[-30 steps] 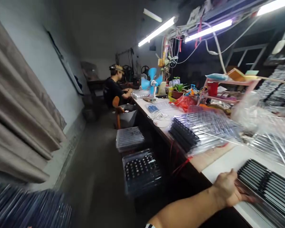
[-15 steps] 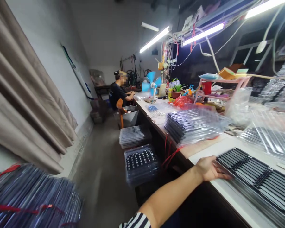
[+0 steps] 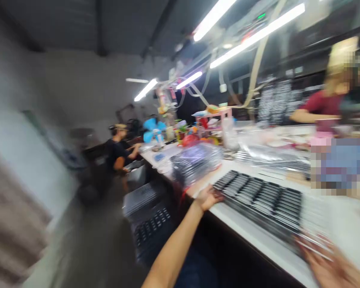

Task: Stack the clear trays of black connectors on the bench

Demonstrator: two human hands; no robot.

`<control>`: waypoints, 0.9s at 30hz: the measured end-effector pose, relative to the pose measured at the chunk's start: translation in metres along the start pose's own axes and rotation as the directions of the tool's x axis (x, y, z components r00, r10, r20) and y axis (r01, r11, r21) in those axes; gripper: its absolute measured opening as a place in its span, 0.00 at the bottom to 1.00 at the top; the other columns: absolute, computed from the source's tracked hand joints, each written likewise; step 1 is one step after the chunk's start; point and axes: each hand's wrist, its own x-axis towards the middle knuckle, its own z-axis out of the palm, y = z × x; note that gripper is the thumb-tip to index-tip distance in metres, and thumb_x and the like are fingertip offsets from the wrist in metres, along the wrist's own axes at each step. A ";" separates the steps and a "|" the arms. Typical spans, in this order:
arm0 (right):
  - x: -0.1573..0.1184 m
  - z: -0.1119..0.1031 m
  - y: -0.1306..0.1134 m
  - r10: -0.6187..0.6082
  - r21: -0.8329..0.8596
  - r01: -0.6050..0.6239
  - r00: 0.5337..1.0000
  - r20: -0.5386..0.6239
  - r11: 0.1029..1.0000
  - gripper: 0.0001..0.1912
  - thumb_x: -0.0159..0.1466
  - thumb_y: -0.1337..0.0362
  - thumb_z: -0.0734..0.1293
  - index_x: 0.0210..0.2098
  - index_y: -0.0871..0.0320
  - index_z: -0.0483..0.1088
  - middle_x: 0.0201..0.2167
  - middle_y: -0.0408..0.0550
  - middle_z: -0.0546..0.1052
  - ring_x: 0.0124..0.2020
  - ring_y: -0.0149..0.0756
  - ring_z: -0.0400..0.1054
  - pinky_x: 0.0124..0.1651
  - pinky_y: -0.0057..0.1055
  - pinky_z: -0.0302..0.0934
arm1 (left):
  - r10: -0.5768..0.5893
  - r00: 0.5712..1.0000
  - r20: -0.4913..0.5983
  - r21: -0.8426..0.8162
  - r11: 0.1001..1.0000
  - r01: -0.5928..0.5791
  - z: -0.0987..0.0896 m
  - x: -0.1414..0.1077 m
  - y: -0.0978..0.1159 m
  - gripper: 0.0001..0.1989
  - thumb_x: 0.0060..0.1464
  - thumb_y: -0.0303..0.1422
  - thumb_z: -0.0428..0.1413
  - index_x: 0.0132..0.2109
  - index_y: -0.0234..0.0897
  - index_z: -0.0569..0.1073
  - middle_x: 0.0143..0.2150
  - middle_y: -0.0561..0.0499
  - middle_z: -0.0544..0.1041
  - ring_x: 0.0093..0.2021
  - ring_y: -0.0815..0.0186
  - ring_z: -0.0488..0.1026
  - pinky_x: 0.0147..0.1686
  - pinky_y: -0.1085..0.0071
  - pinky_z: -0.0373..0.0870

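Observation:
A long stack of clear trays with rows of black strips (image 3: 258, 196) lies on the white table (image 3: 345, 212). My left hand (image 3: 209, 198) grips its left end, the fingers at the edge and partly hidden. At the right end is my right hand (image 3: 327, 256), smeared by motion, its fingers against the stack's corner and around a thin clear edge. Behind my left hand sits a pile of clear plastic trays (image 3: 195, 160).
Trays (image 3: 141, 200) and a tray of small black parts (image 3: 153, 228) stand low, left of the table edge. A person in dark clothes (image 3: 115, 152) sits at the far end near a blue fan (image 3: 154, 130). Another person in red (image 3: 324, 105) is across the table.
The view has swung right. My right hand and the person in red have come into view, as has the right end of the tray stack. My left hand is still at the stack's left end.

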 end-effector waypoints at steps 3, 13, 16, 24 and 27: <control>-0.010 0.014 -0.006 -0.094 0.132 0.083 0.992 0.085 0.988 0.13 0.49 0.55 0.74 0.34 0.51 0.75 0.39 0.49 0.77 0.46 0.51 0.68 0.57 0.54 0.58 | -0.008 0.991 0.135 -0.024 1.000 0.011 -0.002 0.001 0.005 0.23 0.65 0.31 0.34 0.42 0.30 0.75 0.34 0.41 0.80 0.36 0.63 0.78 0.47 0.62 0.70; -0.017 0.038 -0.008 -0.186 0.253 0.166 0.981 0.060 0.953 0.15 0.57 0.55 0.71 0.40 0.57 0.73 0.44 0.51 0.75 0.46 0.44 0.68 0.46 0.39 0.67 | -0.060 0.951 0.302 -0.096 0.991 0.093 -0.022 0.023 0.021 0.26 0.65 0.36 0.30 0.60 0.37 0.66 0.48 0.36 0.77 0.50 0.55 0.74 0.49 0.54 0.70; -0.018 0.038 -0.008 -0.182 0.251 0.162 0.981 0.062 0.954 0.16 0.57 0.55 0.71 0.40 0.58 0.73 0.43 0.51 0.75 0.46 0.44 0.68 0.47 0.39 0.67 | -0.069 0.949 0.308 -0.119 0.987 0.111 -0.026 0.024 0.021 0.26 0.65 0.36 0.31 0.61 0.36 0.64 0.48 0.35 0.76 0.49 0.54 0.74 0.49 0.53 0.70; -0.019 0.039 -0.017 -0.187 0.192 0.178 0.982 0.027 0.965 0.16 0.57 0.55 0.71 0.40 0.58 0.74 0.44 0.52 0.75 0.47 0.45 0.67 0.48 0.42 0.67 | -0.073 0.994 0.086 -0.190 0.978 0.089 -0.015 0.022 0.019 0.23 0.65 0.35 0.38 0.64 0.36 0.59 0.45 0.38 0.79 0.46 0.57 0.76 0.50 0.53 0.70; -0.022 0.034 -0.016 -0.164 0.127 0.159 0.986 0.035 0.979 0.16 0.54 0.54 0.72 0.39 0.55 0.75 0.43 0.49 0.76 0.47 0.45 0.67 0.51 0.44 0.65 | -0.093 0.994 0.064 -0.142 0.985 0.101 -0.004 0.015 0.019 0.23 0.66 0.34 0.34 0.54 0.32 0.70 0.40 0.41 0.80 0.41 0.62 0.78 0.44 0.62 0.74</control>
